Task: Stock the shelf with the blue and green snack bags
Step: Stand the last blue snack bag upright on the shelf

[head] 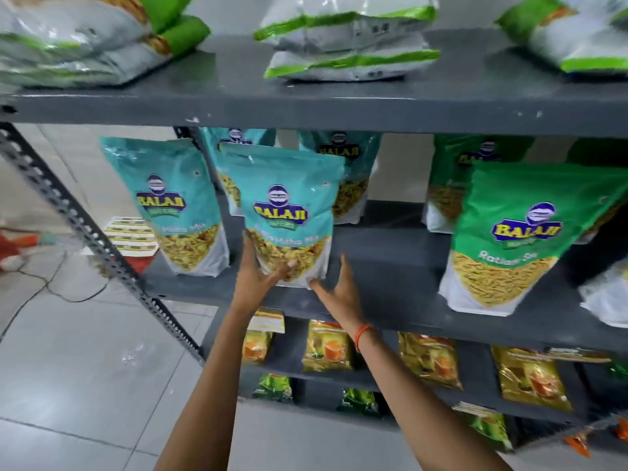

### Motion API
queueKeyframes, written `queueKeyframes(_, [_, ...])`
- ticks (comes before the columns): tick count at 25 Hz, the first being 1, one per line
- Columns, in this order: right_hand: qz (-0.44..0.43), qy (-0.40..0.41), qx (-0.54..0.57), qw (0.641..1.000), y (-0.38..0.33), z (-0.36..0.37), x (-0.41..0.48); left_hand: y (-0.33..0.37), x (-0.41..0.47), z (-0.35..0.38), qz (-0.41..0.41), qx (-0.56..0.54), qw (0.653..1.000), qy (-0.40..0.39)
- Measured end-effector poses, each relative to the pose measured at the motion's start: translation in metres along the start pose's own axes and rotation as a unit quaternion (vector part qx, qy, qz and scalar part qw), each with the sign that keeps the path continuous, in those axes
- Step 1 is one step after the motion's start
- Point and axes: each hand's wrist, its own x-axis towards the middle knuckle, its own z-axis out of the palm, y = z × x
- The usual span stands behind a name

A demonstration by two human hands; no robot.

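Middle shelf: stocking is under way and looks well advanced, not finished.

Blue bags: one stands upright at the left end. Two more stand at the back, partly hidden. A fourth blue bag is in hand at the front of the row, upright with a slight tilt, its base at or just above the shelf board; which, cannot be told.

Left hand: fingers spread around the lower left corner of that bag, thumb across its front, clamped on it. Right hand: fingers apart, thumb touching the bag's lower right corner, the rest of the hand open and clear of it. Judgement: the bag is being seated and squared, release not yet made.

Green bags: one stands upright at the front right, another behind it, more cut off at the right edge.

Top shelf: white-and-green bags lie flat in stacks.

Remaining: bare shelf board shows between the held bag and the green group, so room is left for further stock. No supply of unshelved bags is in view, so the count outstanding cannot be told.
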Motion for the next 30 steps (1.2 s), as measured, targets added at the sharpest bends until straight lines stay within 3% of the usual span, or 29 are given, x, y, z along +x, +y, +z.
queueKeyframes(2, [0.038, -0.031, 0.034, 0.998, -0.001, 0.005, 0.006, -0.013, 0.009, -0.014, -0.067, -0.118, 0.987, -0.088])
queueKeyframes(4, [0.056, -0.047, 0.042, 0.996, 0.001, 0.006, 0.013, -0.029, 0.016, -0.021, -0.110, -0.142, 0.976, -0.124])
queueKeyframes(7, [0.060, -0.063, 0.040, 0.995, 0.011, 0.007, 0.020, -0.039, 0.021, -0.024, -0.129, -0.120, 0.978, -0.115])
queueKeyframes(13, [0.055, -0.008, 0.020, 0.998, 0.020, -0.026, 0.006, -0.017, -0.001, 0.014, -0.116, -0.059, 0.984, -0.121])
queueKeyframes(30, [0.046, 0.029, 0.083, 0.995, 0.028, -0.029, 0.001, -0.006, -0.007, 0.030, -0.142, -0.080, 0.979, -0.119])
